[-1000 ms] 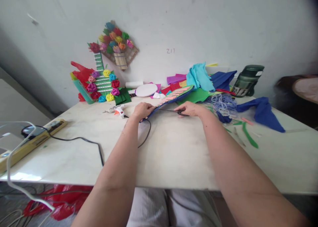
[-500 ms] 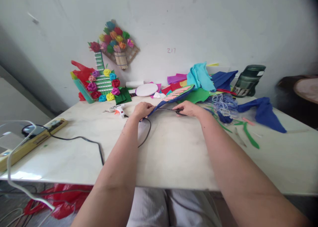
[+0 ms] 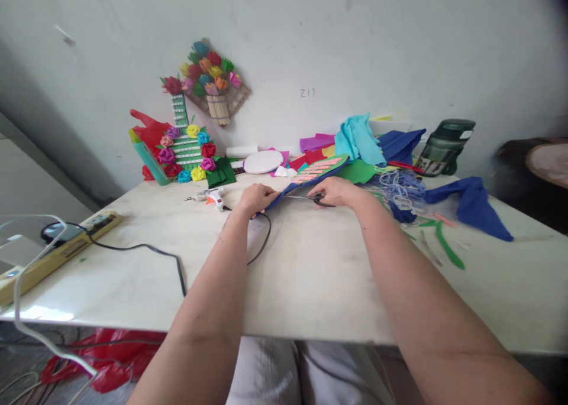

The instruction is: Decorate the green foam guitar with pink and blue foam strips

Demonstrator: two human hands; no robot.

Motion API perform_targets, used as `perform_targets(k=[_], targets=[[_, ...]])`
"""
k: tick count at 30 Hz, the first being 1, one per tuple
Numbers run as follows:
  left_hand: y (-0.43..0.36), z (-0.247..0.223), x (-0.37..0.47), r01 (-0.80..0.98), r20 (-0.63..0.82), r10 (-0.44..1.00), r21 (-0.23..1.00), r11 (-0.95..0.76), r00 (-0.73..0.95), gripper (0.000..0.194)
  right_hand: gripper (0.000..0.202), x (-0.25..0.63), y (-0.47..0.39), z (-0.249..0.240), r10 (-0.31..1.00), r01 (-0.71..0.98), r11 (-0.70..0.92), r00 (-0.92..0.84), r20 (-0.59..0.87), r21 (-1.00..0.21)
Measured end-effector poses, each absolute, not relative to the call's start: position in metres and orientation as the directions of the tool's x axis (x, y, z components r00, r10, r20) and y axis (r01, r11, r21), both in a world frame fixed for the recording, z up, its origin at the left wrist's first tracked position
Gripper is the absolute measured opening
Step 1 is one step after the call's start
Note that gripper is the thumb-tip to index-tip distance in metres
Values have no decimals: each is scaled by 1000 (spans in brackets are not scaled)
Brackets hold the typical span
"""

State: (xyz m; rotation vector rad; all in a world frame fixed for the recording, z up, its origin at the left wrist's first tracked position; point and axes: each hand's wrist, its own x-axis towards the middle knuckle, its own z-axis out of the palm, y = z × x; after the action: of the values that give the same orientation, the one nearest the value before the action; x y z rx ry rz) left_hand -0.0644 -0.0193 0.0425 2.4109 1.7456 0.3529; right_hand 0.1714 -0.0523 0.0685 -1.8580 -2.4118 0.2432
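My left hand point(image 3: 257, 199) is closed on the narrow blue end of a craft piece point(image 3: 320, 169). That piece has a green face with rows of pink strips and a blue crepe-paper edge, and it slants away to the right. In my right hand point(image 3: 335, 192) are scissors point(image 3: 326, 203) with dark handles. Their thin blades point left and lie close under the blue edge; whether they touch the paper I cannot tell. A white glue gun point(image 3: 216, 199) rests left of my left hand, and a black cord point(image 3: 267, 239) curves out beneath that hand.
At the back left a green paper-flower craft point(image 3: 186, 145) leans on the wall. Coloured crepe paper point(image 3: 359, 139), tangled string point(image 3: 402, 186) and a dark green bottle point(image 3: 446, 148) stand right. A blue scrap point(image 3: 481, 207) and green strips point(image 3: 448, 245) lie nearer. Left is a power strip point(image 3: 66, 248).
The craft piece has tilted slightly, showing more of its green face. A blue bit behind my right wrist no longer shows. Both hands keep their hold in nearly the same place.
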Motion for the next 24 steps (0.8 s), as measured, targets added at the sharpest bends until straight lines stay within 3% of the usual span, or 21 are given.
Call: perform_targets(k=[11,24], targets=[[-20,43,-64,909,117,939,235,-343,324,48,37,165,-56,80,968,966,251,-252,-12,-54],[-23,46,-63,919,91,946,223,-325,312,48,36,164,-57,77,975,973,216,-219,-25,-77]])
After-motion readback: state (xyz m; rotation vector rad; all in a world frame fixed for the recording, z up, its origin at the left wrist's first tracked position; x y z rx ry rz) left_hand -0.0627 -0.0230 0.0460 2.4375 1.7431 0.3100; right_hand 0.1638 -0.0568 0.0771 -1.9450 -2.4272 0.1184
